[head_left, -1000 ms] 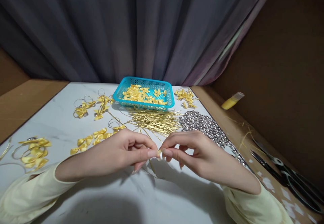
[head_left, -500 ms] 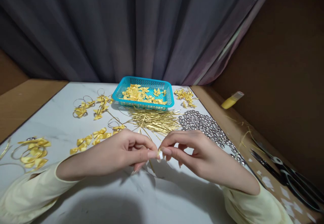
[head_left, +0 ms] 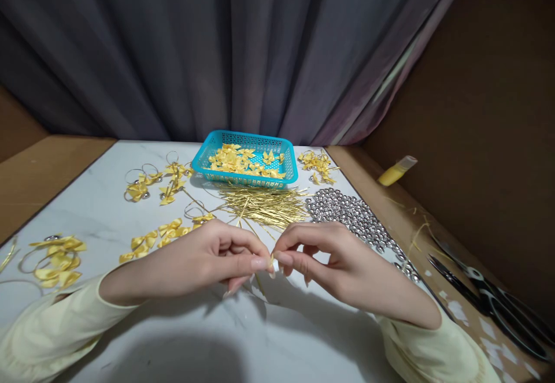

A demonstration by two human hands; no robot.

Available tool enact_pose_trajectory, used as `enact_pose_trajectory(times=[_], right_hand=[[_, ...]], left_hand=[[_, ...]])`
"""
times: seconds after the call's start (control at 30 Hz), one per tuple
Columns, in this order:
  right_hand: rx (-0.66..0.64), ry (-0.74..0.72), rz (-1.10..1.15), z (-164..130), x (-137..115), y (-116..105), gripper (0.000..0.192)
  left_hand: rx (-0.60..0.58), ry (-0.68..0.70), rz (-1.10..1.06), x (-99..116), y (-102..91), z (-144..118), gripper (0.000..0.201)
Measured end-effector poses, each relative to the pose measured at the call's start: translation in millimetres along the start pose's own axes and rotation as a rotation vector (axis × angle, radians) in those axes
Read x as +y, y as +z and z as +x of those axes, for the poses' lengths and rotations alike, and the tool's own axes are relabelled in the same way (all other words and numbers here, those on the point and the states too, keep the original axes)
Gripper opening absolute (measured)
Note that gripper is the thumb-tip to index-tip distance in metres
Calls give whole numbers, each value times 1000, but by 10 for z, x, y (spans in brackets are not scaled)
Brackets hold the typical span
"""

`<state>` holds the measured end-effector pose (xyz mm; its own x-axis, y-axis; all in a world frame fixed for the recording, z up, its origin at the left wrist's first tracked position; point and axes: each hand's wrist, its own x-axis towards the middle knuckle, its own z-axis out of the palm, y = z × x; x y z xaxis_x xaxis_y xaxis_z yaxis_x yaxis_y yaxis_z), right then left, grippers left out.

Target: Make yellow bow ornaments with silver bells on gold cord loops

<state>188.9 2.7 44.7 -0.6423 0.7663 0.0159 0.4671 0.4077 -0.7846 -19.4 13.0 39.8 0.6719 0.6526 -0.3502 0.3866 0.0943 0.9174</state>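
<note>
Two hands meet low over the white tabletop [head_left: 208, 337], fingertips pinched together on one tiny piece. The left hand [head_left: 203, 261] and the right hand [head_left: 338, 261] both clamp thumb and forefinger on a small pale bit [head_left: 273, 260] between them; it is too small to tell just what it is. A thin gold wire [head_left: 259, 282] hangs from the pinch down toward the tabletop. Pale yellow sleeves cover both forearms.

Just beyond the left hand lies a row of yellow bows [head_left: 154, 237]. Farther left sits a heap of bows with wire rings [head_left: 54, 259]. Beyond the fingers is a spread of gold wires [head_left: 264, 205], and right of it a patch of silver beads [head_left: 353, 215]. Scissors [head_left: 489, 302] lie at the right edge on brown board.

Farther back stands a blue basket [head_left: 208, 152] holding more bows, with another bow cluster [head_left: 318, 165] beside it on the right and one [head_left: 160, 181] on the left. A yellow tube [head_left: 396, 172] lies off to the right. A grey curtain [head_left: 217, 48] hangs behind.
</note>
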Motion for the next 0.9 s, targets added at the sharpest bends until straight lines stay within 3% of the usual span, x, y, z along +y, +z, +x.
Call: enact_pose_trajectory(times=[0.53, 0.9], right_hand=[[-35, -14, 47, 16, 49, 5, 15], [131, -111, -47, -62, 47, 53, 4]], left_hand=[[-18, 68, -56, -61, -20, 9, 22], [-13, 55, -57, -56, -14, 26, 25]])
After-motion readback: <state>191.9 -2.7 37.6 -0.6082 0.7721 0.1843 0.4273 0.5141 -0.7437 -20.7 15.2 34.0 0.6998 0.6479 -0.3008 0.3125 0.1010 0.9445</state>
